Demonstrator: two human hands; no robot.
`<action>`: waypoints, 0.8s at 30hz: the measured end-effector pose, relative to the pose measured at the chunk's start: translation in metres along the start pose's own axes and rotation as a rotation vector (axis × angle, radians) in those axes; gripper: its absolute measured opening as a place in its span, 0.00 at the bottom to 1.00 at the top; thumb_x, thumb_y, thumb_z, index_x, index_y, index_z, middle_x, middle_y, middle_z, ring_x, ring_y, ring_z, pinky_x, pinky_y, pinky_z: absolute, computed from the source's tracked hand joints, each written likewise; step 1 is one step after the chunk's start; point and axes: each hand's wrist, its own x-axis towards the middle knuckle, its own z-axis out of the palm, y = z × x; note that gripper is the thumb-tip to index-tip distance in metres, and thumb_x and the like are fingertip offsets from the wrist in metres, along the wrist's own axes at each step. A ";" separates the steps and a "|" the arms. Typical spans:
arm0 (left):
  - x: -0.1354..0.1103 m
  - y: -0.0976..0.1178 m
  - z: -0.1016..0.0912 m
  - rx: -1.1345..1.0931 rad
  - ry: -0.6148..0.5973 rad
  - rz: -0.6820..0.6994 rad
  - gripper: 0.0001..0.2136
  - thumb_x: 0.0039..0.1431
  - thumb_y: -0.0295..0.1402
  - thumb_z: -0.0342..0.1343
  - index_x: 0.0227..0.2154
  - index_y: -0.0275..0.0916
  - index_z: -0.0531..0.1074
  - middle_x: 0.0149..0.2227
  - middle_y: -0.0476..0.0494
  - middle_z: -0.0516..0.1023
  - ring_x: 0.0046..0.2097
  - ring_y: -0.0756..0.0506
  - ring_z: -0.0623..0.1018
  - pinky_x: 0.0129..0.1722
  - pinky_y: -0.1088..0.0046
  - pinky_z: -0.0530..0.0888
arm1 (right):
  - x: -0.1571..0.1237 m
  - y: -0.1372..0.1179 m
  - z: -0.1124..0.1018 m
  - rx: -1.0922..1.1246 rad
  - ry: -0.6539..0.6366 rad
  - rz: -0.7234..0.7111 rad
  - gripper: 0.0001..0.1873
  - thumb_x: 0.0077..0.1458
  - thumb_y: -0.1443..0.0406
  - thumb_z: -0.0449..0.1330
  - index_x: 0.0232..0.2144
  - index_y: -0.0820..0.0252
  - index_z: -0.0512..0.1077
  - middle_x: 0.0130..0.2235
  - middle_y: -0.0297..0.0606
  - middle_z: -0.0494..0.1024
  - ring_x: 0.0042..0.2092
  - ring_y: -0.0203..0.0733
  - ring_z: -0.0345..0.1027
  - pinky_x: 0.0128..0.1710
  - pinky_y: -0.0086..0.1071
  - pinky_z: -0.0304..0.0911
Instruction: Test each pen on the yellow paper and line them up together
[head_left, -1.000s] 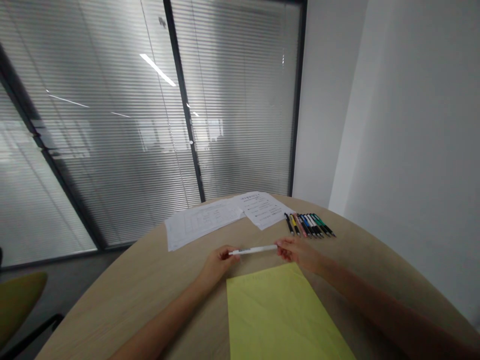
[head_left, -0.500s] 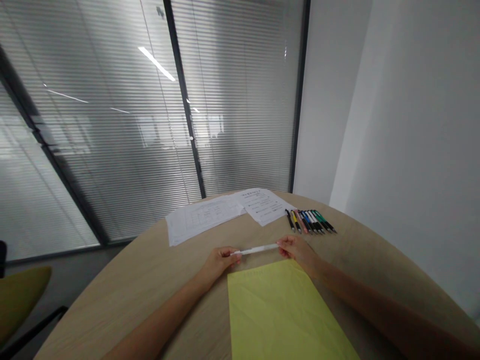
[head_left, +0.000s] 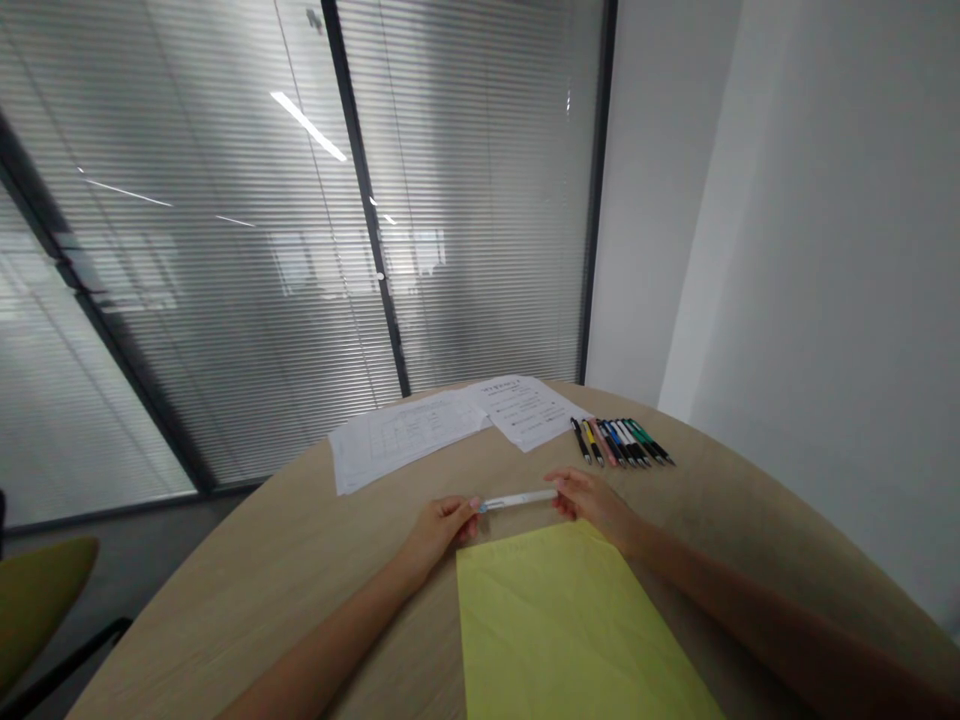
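Observation:
Between both hands, above the tabletop, lies a thin white strip (head_left: 519, 499) with a light blue tint at its left end; its exact kind is too small to tell. My left hand (head_left: 442, 530) pinches that left end between thumb and fingers. At the other end, my right hand (head_left: 592, 502) is closed on the strip, its index finger lifted a little. Just below the hands a large yellow paper envelope or sheet (head_left: 562, 630) lies flat, its top right corner near my right wrist.
Several pens (head_left: 621, 442) of different colours lie side by side beyond my right hand. Printed white papers (head_left: 409, 435) overlap at the far side of the round wooden table (head_left: 247, 590). A yellow-green chair (head_left: 45, 600) stands at left; glass with blinds (head_left: 480, 200) rises behind.
The strip has turned slightly, and the blue tint at its left end now shows. My right index finger has lifted and stretched a little. The pens and papers have stayed put.

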 end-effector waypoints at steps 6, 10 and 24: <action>-0.004 0.009 -0.002 -0.017 0.029 0.004 0.17 0.40 0.47 0.55 0.19 0.35 0.72 0.18 0.50 0.70 0.21 0.52 0.62 0.23 0.77 0.58 | -0.001 0.006 0.000 -0.295 0.001 0.030 0.27 0.48 0.46 0.45 0.16 0.63 0.65 0.16 0.32 0.64 0.19 0.30 0.55 0.20 0.26 0.50; -0.005 0.010 0.000 -0.025 0.019 -0.001 0.16 0.39 0.46 0.56 0.18 0.35 0.73 0.17 0.51 0.70 0.21 0.53 0.61 0.22 0.78 0.58 | -0.001 0.006 -0.001 -0.357 0.010 -0.004 0.27 0.47 0.45 0.45 0.12 0.61 0.61 0.13 0.29 0.59 0.18 0.30 0.53 0.19 0.26 0.48; 0.000 -0.002 -0.001 -0.025 -0.025 0.043 0.17 0.44 0.46 0.54 0.19 0.35 0.70 0.17 0.51 0.69 0.21 0.52 0.63 0.22 0.77 0.59 | -0.004 0.003 0.001 -0.304 -0.025 -0.014 0.22 0.45 0.48 0.50 0.19 0.62 0.65 0.18 0.31 0.63 0.20 0.30 0.54 0.20 0.26 0.49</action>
